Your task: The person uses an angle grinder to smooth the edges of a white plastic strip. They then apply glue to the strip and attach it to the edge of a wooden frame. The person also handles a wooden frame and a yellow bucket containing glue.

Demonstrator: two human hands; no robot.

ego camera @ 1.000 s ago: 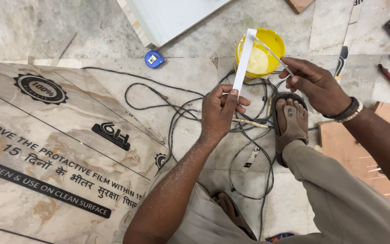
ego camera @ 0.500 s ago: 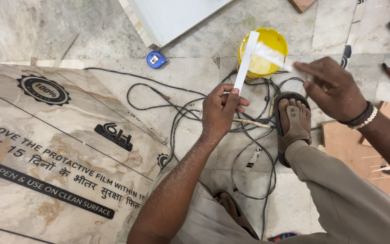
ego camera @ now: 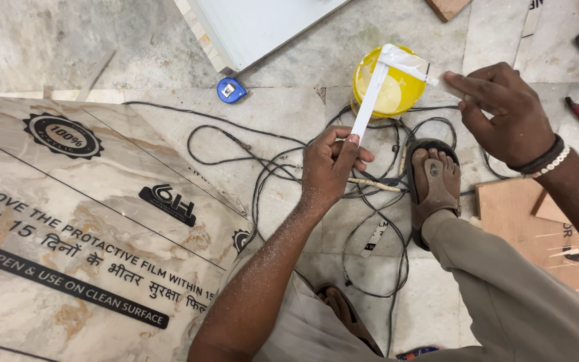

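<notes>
White edging strip (ego camera: pixel 370 100) stands nearly upright, pinched at its lower end by the closed fingers of the left hand (ego camera: pixel 330 164). Its upper end bends over the yellow bucket (ego camera: pixel 390 90) toward the right hand (ego camera: pixel 504 114), whose fingertips grip the strip's far end. Black cable (ego camera: pixel 263 167) lies tangled on the stone floor (ego camera: pixel 68 40) beneath; a blue tape measure (ego camera: pixel 230 89) sits nearby.

Tangled black cables (ego camera: pixel 269 161) cover the floor (ego camera: pixel 55 47) beneath both hands. A yellow bucket (ego camera: pixel 390 87) and sandalled foot (ego camera: pixel 433 184) crowd the middle; bare stone lies far left.
</notes>
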